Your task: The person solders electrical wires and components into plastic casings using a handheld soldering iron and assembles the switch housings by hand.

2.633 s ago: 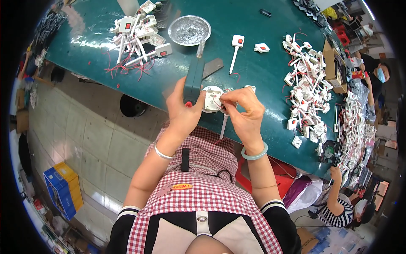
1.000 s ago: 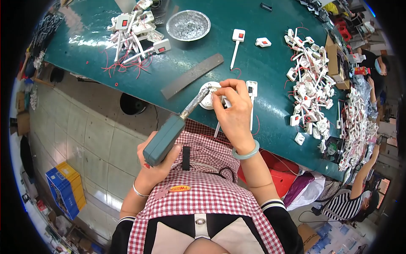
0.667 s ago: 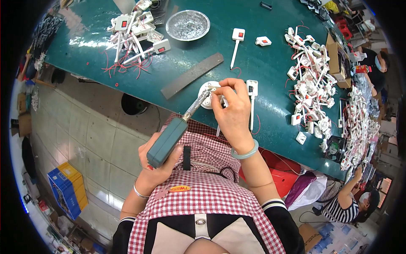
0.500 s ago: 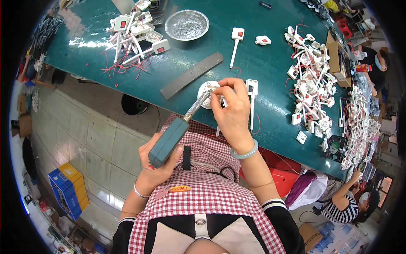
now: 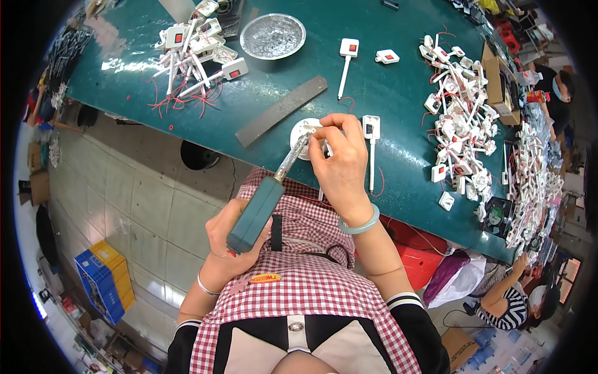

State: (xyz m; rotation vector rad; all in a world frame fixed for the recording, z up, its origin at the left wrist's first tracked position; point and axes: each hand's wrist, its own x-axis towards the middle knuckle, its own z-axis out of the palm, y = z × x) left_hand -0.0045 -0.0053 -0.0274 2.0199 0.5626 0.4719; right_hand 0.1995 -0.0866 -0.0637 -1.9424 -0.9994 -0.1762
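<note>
We look from the wearer's head, through the left of two fisheye cameras set side by side, facing steeply down and forward. The checked apron (image 5: 299, 296) sits close below us; the left hand (image 5: 218, 242) and right hand (image 5: 344, 161) lie beyond it, near mid-view, and the desk (image 5: 405, 162) stretches farther off. Our view is wide, taking in floor (image 5: 146, 187) at left and bending straight edges toward a dark, curved rim.
</note>
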